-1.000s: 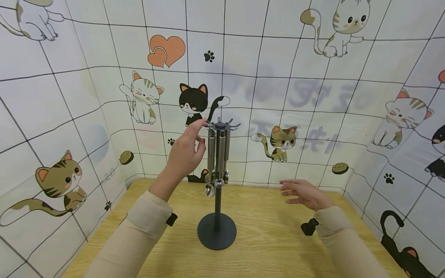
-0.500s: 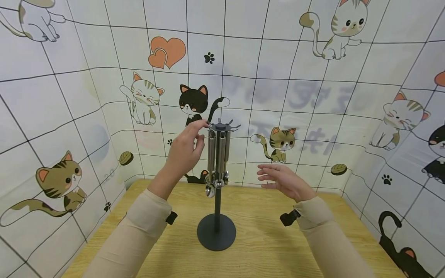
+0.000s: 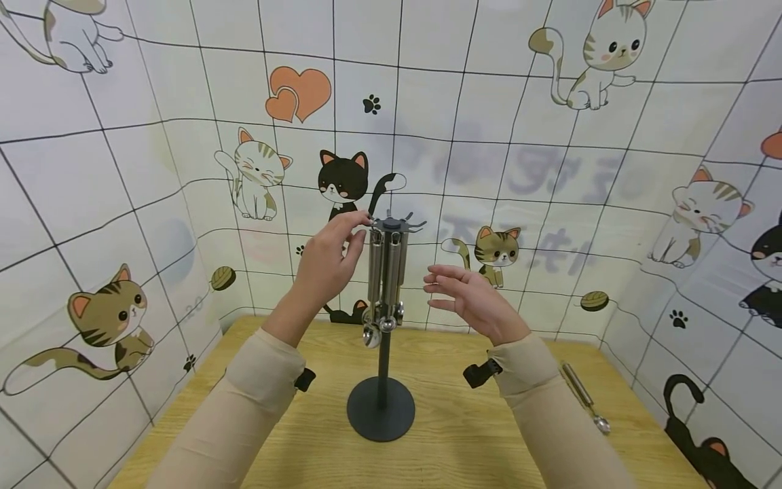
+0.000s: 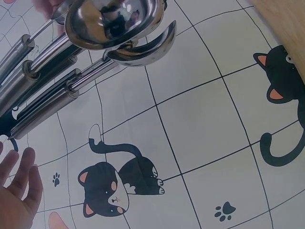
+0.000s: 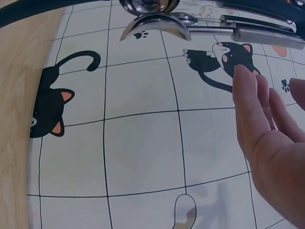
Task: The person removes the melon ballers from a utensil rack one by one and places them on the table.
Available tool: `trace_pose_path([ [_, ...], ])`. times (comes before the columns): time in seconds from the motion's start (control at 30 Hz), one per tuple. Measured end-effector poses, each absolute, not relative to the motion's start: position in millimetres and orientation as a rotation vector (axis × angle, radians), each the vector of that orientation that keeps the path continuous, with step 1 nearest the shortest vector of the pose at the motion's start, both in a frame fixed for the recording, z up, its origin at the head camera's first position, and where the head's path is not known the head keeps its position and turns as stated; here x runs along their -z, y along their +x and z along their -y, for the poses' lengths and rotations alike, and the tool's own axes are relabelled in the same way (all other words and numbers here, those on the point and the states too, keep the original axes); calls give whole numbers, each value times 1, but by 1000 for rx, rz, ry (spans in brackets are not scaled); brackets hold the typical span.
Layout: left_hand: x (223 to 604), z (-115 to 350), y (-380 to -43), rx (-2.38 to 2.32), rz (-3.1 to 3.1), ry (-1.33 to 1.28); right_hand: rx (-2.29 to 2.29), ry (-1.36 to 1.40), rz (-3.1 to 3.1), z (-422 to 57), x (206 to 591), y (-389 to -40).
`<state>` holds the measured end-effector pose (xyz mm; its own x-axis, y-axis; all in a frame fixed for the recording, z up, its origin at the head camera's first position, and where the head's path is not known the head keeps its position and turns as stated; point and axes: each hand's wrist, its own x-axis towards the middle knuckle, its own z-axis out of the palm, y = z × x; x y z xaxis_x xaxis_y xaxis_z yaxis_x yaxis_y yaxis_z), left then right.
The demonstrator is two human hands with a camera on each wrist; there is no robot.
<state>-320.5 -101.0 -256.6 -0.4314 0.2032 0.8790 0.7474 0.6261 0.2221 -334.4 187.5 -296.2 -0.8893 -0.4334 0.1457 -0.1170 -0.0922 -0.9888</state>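
Observation:
Several steel utensils [image 3: 377, 272] with thick tubular handles and rounded bowls hang from the hooks of a dark rotating-style rack [image 3: 381, 411]. Close up in the left wrist view, the utensils show deep, shiny oval bowls [image 4: 114, 21]. My left hand [image 3: 326, 258] is at the top left of the rack, its index fingertip touching a hook, the thumb apart below. Its other fingers look straight in the left wrist view. To the right of the hanging utensils, my right hand [image 3: 473, 299] is held in the air, fingers extended, holding nothing and apart from the rack.
One loose steel utensil [image 3: 586, 397] with a small round bowl lies on the wooden table [image 3: 452, 421] at the right, beside the right sleeve. A white cloth wall [image 3: 489, 102] printed with cats and grid lines encloses the table at the back and sides.
My right hand has moved left and up, closer to the rack, and its arm now uncovers the loose utensil at the right. My left hand stays at the hook.

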Motion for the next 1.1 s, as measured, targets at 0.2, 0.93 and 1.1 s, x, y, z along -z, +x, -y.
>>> trace_pose_path([
  [0.2,255,101,-320,755,1953,-745,2149,-624,-1902,-164,283,-331],
  [0.93,255,105,-319,756,2002,-722,2162,-697,-2000,-122,274,-335],
  [1.1,256,105,-318,762,2003,-730,2154,-696,-2051,-118,279,-336],
])
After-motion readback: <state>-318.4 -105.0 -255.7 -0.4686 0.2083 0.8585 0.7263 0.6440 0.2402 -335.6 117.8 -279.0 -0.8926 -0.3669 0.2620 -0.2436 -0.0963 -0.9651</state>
